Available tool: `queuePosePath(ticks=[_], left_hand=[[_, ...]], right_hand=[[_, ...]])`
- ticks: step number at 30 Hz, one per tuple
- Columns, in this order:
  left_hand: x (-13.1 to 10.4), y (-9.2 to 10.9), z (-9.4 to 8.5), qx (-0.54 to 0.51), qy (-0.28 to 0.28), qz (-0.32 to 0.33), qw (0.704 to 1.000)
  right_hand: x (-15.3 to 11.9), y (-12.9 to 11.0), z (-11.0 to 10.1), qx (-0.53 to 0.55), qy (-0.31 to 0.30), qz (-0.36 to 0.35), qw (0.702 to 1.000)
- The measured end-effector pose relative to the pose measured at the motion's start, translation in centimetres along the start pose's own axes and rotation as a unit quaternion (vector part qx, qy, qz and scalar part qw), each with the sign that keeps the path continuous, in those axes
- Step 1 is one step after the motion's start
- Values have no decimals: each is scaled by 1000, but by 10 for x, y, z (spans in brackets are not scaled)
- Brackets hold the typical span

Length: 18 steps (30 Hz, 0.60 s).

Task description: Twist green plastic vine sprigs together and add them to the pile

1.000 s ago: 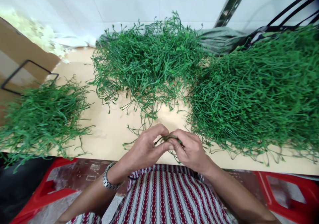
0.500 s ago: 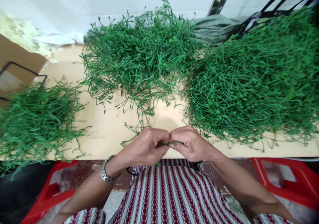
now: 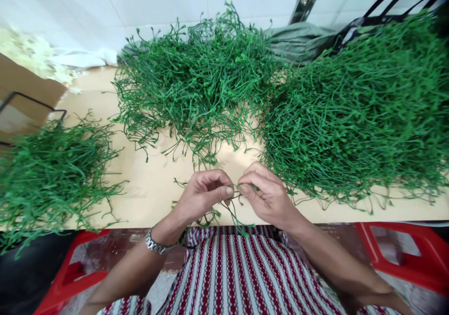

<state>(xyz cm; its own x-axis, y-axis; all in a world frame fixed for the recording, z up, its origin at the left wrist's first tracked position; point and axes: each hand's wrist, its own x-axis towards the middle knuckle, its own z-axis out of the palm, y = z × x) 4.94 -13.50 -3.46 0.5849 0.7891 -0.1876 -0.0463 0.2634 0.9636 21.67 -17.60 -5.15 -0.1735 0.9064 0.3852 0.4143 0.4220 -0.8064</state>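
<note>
Between finger and thumb, my left hand (image 3: 205, 194) pinches thin green stems (image 3: 234, 214), which hang down over the table's front edge. Just to its right, my right hand (image 3: 264, 194) is closed in a pinch on the ends of the same stems. A small gap separates the fingertips. Beyond my hands lies a tangled middle pile of green stems (image 3: 199, 72). A larger pile (image 3: 358, 109) covers the right side, and a smaller one (image 3: 63, 170) lies at the left, partly over the front edge.
The pale table (image 3: 143, 179) runs across the view against a white wall. At the left are a cardboard box (image 3: 31, 86), a black wire frame (image 3: 38, 101) and pale yellow flowers (image 3: 31, 53). Grey-green cloth (image 3: 301, 41) lies behind the piles. Red stools (image 3: 414, 259) stand below.
My hands have moved slightly apart at the fingertips, and my left hand has turned so its thumb shows. The stems now hang visibly between and below them.
</note>
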Motion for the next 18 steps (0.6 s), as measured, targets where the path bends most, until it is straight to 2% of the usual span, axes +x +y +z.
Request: queuePosePath(ticks=[2, 6, 9, 13, 18], left_hand=[[1, -1, 3, -4, 25, 7, 1000], [2, -3, 11, 32, 93, 31, 995], [4, -8, 16, 64, 128, 52, 988], [7, -15, 19, 62, 147, 66, 985], [8, -15, 21, -28, 134, 33, 990]], right_hand=[[-1, -1, 5, 16, -13, 20, 1000], [-7, 0, 13, 104, -30, 124, 986], [-9, 1, 15, 138, -32, 169, 975], [-7, 1, 13, 140, -38, 198, 969], [-4, 0, 7, 148, -78, 210, 963]])
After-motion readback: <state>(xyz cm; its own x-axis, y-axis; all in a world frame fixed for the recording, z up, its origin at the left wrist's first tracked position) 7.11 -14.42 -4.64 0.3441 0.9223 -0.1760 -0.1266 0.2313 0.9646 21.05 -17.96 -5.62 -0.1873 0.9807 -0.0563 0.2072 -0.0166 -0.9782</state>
